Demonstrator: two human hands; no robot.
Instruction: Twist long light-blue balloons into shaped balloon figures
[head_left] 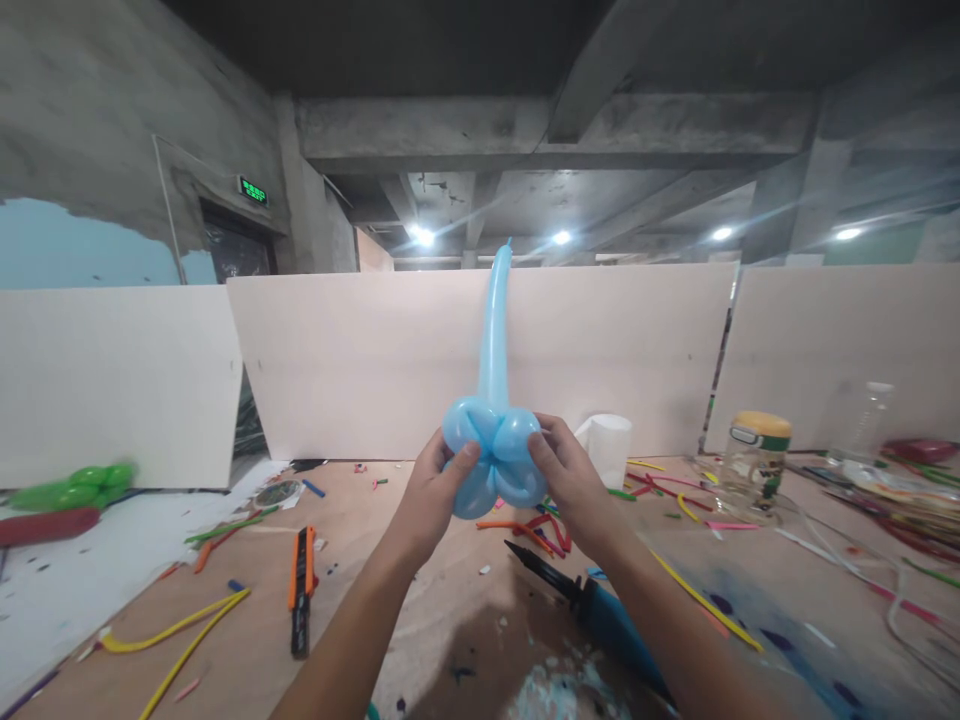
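A light blue twisted balloon [493, 370] is held up above the table, its long tail pointing upward and a cluster of rounded loops at its lower end. My left hand [441, 478] grips the left side of the cluster, thumb in front and fingers behind. On the right side, my right hand [570, 470] holds the cluster in the same way, its thumb pressed on a loop. Most of the fingers are hidden behind the balloon and the hands. Below my right forearm lies a blue balloon pump [611, 620] with a black nozzle.
On the wooden table [420, 650] lie an orange-and-black utility knife [301, 590], yellow uninflated balloons [187, 625] and red ones [551, 535]. A white paper roll [609, 450], a yellow-lidded jar [756, 460] and a clear bottle [874, 420] stand at the right. Green balloons [82, 487] lie far left; white panels [360, 370] rise behind.
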